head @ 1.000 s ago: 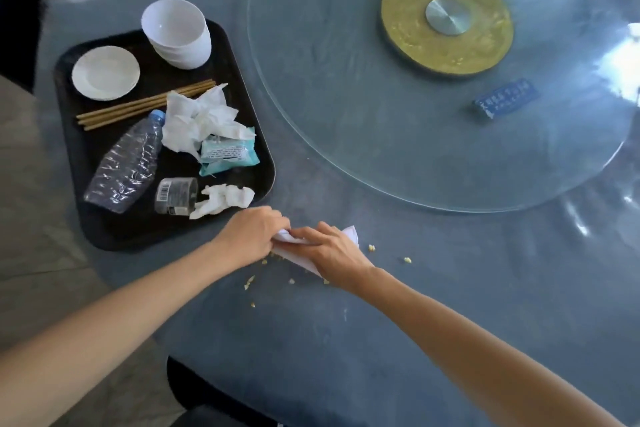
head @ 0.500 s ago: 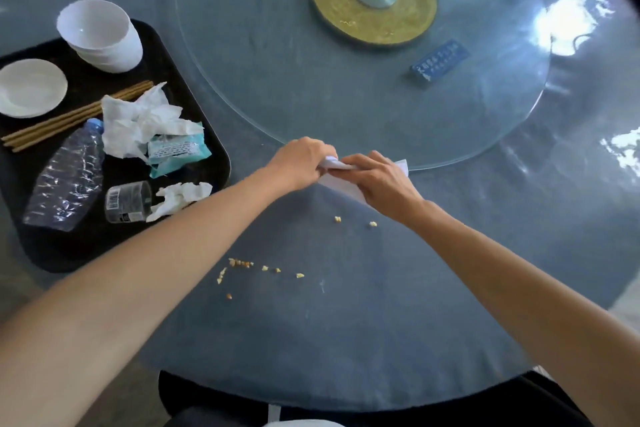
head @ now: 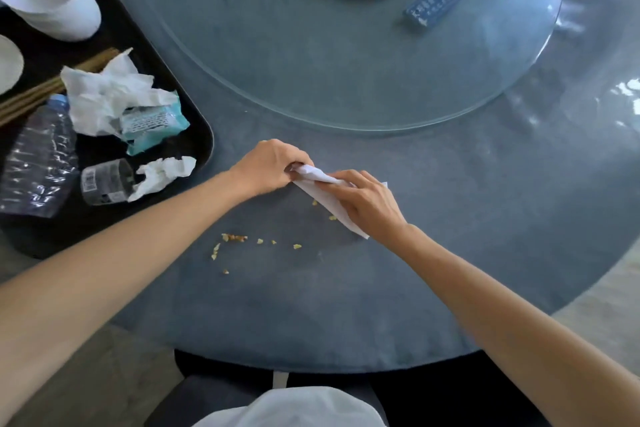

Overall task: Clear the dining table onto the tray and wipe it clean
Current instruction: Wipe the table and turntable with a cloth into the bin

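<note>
I am pinching one end of a folded white tissue [head: 332, 198] in my left hand [head: 268, 166], while my right hand [head: 367, 204] presses it flat, fingers straight, near the desk's [head: 485, 218] front edge, beside scattered crumbs [head: 235, 237]. It looks light, soft, easily torn.

Pretty bright daylight coming in from the upper right, blowing out into white glare on the glass turntable [head: 346, 55] and table [head: 519, 218] edge there, shadows stay soft, and the wide lens bends everything near the corners
</note>
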